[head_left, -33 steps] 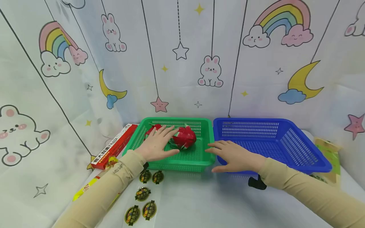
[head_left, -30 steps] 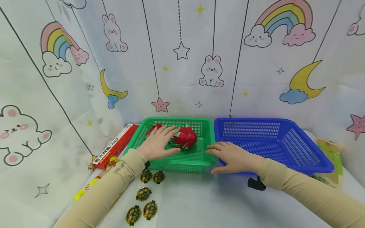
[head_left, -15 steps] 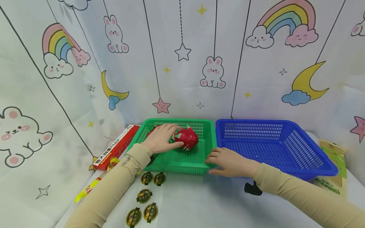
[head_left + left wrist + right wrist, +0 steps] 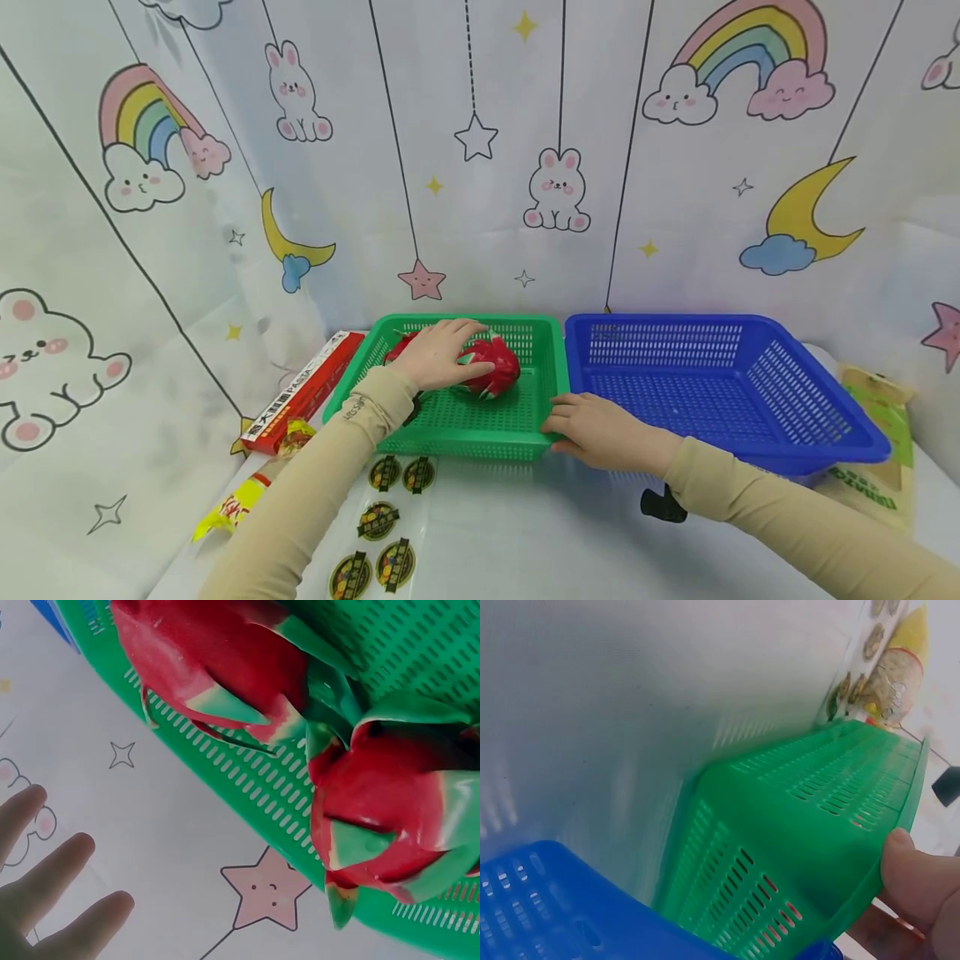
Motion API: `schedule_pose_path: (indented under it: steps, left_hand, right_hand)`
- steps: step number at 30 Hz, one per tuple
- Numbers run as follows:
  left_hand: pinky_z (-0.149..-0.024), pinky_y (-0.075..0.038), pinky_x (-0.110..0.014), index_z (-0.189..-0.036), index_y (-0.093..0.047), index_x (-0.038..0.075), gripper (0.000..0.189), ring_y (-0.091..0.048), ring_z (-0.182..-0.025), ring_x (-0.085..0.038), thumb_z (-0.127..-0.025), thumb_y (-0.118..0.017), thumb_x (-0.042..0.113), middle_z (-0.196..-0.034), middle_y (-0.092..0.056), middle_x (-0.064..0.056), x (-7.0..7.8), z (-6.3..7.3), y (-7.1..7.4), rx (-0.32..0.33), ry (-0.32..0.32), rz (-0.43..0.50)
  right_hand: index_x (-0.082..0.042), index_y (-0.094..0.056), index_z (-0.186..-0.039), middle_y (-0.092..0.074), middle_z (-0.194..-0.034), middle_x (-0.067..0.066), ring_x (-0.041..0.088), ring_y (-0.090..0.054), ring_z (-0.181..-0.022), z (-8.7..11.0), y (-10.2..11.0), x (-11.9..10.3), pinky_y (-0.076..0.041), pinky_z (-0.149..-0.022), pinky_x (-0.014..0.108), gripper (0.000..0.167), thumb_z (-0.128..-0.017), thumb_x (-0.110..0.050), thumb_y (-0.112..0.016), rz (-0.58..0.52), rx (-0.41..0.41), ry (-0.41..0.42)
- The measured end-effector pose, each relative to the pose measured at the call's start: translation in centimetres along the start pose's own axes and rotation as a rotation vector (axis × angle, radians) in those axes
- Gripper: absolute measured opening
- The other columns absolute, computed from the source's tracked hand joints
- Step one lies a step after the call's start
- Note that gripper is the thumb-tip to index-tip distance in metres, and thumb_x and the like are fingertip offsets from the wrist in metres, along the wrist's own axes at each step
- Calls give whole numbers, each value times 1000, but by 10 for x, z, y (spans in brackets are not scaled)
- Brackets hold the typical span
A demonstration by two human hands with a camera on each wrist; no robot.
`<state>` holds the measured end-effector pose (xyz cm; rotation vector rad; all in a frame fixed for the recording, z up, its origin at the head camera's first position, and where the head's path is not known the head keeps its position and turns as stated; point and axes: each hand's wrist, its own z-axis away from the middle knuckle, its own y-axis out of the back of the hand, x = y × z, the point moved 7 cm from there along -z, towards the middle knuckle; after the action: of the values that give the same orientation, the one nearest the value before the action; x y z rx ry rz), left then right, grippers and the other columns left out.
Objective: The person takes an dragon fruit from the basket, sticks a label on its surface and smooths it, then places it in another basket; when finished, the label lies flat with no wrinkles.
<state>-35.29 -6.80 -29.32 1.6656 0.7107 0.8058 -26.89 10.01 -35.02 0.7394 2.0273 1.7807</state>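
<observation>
while your right hand (image 4: 600,433) grips the near right corner of the green, rectangular, slotted plastic basket (image 4: 480,439), thumb on the outside of its rim, your left hand (image 4: 438,358) hovers over the inside of that basket, holding nothing. its visible fingers are straight and spread in the left wrist view, apart from the fruit; you can't tell there whether the thumb touches anything.

below your left hand sit two glossy red dragon fruits with green-tipped scales (image 4: 390,810), both in the green basket, close beside each other. from the head view, one shows to the right of your palm, behind your thumb, and the other is mostly hidden behind your hand.

just beside the green basket, on your right, stands the blue, rectangular, slotted plastic basket (image 4: 667,408). on your left lie a long red and white cardboard box marked pasta (image 4: 303,392), a yellow and clear plastic packet (image 4: 240,504) partly covered by your beige left sleeve (image 4: 322,483), and a clear strip of round black and gold stickers (image 4: 375,521). a green and tan package (image 4: 881,450) lies past the right end of the blue basket, all on a white table (image 4: 480,533).
</observation>
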Motion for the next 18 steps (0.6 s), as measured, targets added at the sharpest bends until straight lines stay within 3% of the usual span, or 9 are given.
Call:
schedule_pose_path:
  steps: [12,18]
  left_hand:
    - [-103,-34,-52,-138,-42,17,64,-41,-126,-29,-87,-51,54,-142,-41,-6,-3,-18,-18,-57,26,4]
    - [-101,-34,-53,-138,-43,16,71,-39,-127,-32,-85,-47,63,-144,-37,-10,-10,-33,-32,-40,21,46]
  right_hand:
    - [-14,-66,-105,-67,-102,-3,25,-55,-111,0,-1,-2,-49,-90,37,22,-86,-25,-64,11,32,28]
    - [-15,-66,-104,-66,-101,-4,24,-55,-110,1,-1,0,-48,-89,36,22,-85,-25,-65,19,54,30]
